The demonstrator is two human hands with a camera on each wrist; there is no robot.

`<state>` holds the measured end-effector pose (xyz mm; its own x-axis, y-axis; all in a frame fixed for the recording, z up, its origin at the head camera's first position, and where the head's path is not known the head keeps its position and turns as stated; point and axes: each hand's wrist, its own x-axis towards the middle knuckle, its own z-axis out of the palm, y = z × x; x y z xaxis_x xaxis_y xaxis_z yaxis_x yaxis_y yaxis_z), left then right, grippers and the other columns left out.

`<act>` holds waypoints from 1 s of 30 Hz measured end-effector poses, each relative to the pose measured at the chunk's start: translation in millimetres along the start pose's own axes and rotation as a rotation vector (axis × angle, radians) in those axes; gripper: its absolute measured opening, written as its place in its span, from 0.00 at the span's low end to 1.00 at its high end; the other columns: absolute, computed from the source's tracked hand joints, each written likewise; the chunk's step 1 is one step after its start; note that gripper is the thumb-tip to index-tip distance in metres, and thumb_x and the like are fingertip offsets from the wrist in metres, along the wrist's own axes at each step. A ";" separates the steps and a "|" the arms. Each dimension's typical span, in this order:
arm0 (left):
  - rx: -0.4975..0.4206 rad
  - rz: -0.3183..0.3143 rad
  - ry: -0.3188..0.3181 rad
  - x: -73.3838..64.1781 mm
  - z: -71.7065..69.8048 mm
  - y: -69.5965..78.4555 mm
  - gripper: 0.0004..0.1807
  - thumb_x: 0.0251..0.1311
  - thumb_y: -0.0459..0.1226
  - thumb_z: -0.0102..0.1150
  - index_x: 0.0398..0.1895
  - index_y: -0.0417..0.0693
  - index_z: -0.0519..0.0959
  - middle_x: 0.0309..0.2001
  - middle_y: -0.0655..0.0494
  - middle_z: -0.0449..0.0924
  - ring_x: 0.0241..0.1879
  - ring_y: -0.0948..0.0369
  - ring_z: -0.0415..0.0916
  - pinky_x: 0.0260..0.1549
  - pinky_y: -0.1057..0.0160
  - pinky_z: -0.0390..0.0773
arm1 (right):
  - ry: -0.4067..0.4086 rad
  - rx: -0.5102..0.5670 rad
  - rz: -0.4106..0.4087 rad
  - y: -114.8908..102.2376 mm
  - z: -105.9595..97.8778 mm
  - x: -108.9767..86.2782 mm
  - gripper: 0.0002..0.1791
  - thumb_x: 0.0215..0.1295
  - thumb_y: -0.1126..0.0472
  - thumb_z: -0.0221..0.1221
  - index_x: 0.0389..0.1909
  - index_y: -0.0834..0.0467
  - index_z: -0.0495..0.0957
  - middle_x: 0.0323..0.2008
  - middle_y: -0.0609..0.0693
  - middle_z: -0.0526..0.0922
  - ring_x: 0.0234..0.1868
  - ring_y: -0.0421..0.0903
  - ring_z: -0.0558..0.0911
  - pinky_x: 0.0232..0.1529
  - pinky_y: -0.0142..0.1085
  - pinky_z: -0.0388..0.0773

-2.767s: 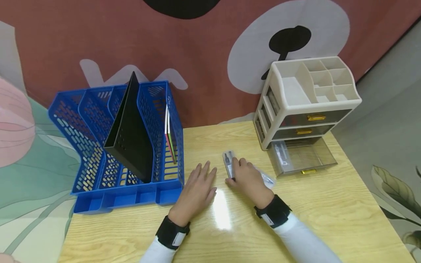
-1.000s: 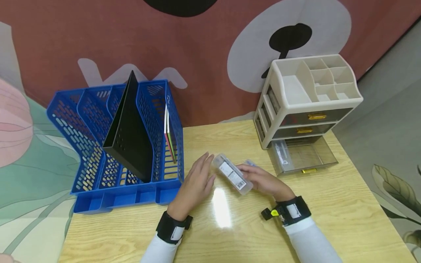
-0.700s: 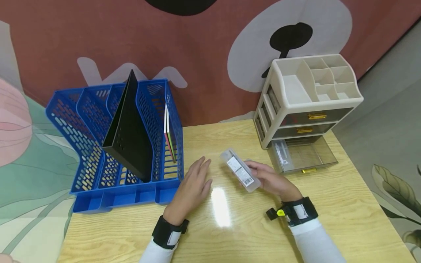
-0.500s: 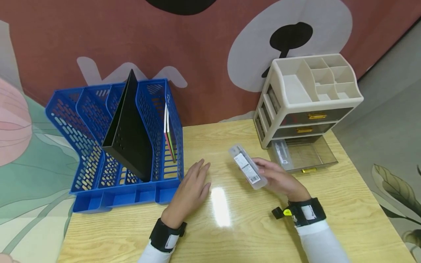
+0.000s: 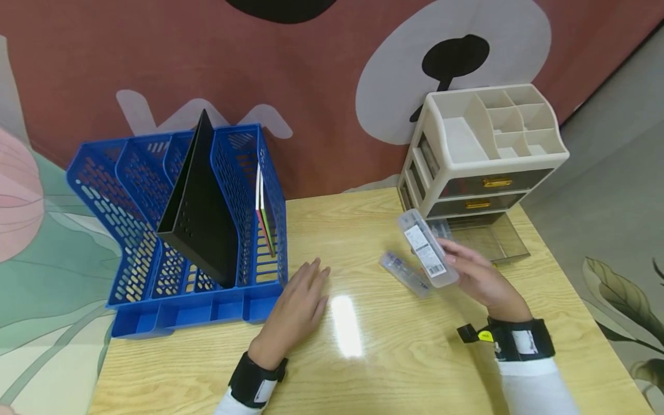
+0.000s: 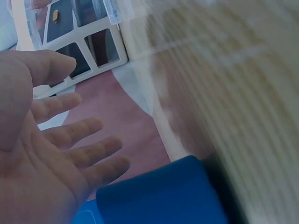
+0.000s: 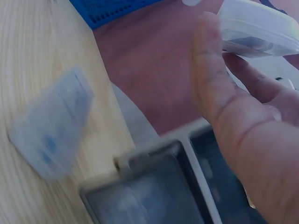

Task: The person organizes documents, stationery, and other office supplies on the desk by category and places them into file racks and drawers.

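Note:
In the head view my right hand (image 5: 487, 282) grips a clear plastic case (image 5: 426, 248) with a white barcode label, lifted and tilted near the pulled-out drawer. The right wrist view shows the thumb and fingers around this case (image 7: 257, 32); its contents are blurred. Below it on the table lies another slim clear pack (image 5: 403, 273) with blue marks. My left hand (image 5: 293, 311) rests with relaxed, spread fingers beside the blue file rack (image 5: 202, 305), holding nothing. Close by in the left wrist view, the rack's blue edge (image 6: 159, 196) sits under the fingers.
A cream desktop organizer (image 5: 482, 132) stands at the back right; its lowest drawer (image 5: 498, 239) is pulled out and contains a clear packet (image 5: 441, 229). A black folder (image 5: 204, 219) and thin booklets (image 5: 266, 216) stand in the rack. A patterned cloth (image 5: 321, 86) hangs behind the table.
My right hand picked the clear case up off the table and carried it right, toward the drawer. This uncovers the other pack on the table. My left hand shifted slightly back and left.

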<state>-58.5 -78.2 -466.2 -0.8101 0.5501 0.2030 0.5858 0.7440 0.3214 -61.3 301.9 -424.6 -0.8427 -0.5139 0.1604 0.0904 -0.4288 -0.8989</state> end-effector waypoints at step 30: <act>0.054 0.056 -0.050 -19.3 -11.8 -0.1 0.26 0.62 0.40 0.58 0.64 0.44 0.73 0.70 0.40 0.65 0.68 0.43 0.60 0.66 0.44 0.66 | 0.297 -1.210 0.407 -82.1 -41.6 -44.4 0.27 0.69 0.60 0.57 0.68 0.60 0.68 0.54 0.69 0.77 0.42 0.45 0.81 0.35 0.38 0.82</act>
<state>-43.3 -93.3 -459.2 -0.7748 0.6083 0.1723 0.6314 0.7305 0.2601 -53.4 390.8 -374.9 -0.9663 -0.1985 -0.1637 -0.0349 0.7316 -0.6808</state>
